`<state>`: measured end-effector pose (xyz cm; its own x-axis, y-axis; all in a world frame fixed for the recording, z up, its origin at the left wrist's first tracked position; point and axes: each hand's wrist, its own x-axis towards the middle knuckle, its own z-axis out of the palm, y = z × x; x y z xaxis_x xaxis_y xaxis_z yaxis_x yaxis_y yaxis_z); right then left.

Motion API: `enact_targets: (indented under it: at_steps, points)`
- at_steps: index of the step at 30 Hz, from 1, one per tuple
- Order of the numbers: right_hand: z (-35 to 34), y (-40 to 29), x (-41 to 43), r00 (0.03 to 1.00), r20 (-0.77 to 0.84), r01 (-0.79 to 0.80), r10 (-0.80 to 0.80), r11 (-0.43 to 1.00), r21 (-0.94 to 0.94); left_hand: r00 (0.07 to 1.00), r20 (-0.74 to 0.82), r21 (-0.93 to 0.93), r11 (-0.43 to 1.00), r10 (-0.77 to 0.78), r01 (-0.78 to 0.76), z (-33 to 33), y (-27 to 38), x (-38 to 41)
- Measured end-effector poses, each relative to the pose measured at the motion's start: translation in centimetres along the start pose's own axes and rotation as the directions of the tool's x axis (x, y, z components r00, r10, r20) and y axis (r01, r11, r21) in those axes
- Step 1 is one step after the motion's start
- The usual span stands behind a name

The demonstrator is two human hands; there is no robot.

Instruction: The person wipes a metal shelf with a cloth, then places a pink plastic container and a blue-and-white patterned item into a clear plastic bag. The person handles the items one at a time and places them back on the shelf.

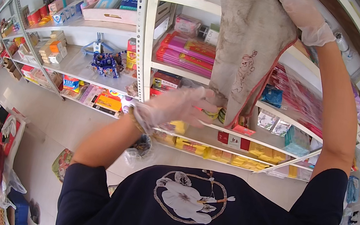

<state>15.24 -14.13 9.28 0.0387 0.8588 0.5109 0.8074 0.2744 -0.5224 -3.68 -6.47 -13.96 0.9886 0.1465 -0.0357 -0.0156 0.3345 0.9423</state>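
Note:
My right hand (302,13), in a clear disposable glove, is raised at the top of the view and grips the upper edge of a grey cloth (241,33). The cloth hangs down in front of the shelves; it has a red trimmed edge, dark smudges and a stitched figure. Also gloved, my left hand (184,108) is lower, beside the cloth's hanging end. Its fingers are spread and slightly blurred, with nothing in them. Behind the cloth, white metal shelving (190,2) holds packs in red and pink wrapping (186,54).
Left shelves carry a pink box (110,15) of goods, small cartons (55,49) and blue-wrapped items (107,63). Yellow packs (223,155) line the bottom shelf. A bin with a plastic liner (141,145) stands on the floor near my left forearm. A loaded table (17,145) is at lower left.

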Motion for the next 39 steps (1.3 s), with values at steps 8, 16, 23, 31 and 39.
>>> enact_targets:
  at_steps: [8,16,23,31,39]
  points:
    - [13.5,-4.6,-10.2,0.729,0.395,0.683,-0.560,0.549,-0.482,0.962,-0.122,-0.496,0.825,0.243,-0.271,-1.5,-4.7,4.3]
    - [22.0,-2.6,-15.5,0.676,0.420,0.725,-0.606,0.648,-0.233,0.762,-0.179,-0.498,0.611,0.622,-0.615,-3.2,-2.0,0.9]
    - [22.3,-3.0,-15.4,0.660,0.378,0.742,-0.649,0.642,-0.192,0.660,-0.226,-0.438,0.530,0.717,-0.726,-4.6,-0.4,-1.3]
    - [23.4,-1.4,-15.2,0.589,0.108,0.807,-0.801,0.577,-0.127,0.590,-0.257,-0.384,0.480,0.765,-0.789,-5.9,0.7,-2.7]
    - [21.3,-2.6,-11.7,0.766,0.024,0.642,-0.643,0.766,0.022,0.570,-0.264,-0.336,0.480,0.778,-0.810,-7.1,0.8,-1.3]
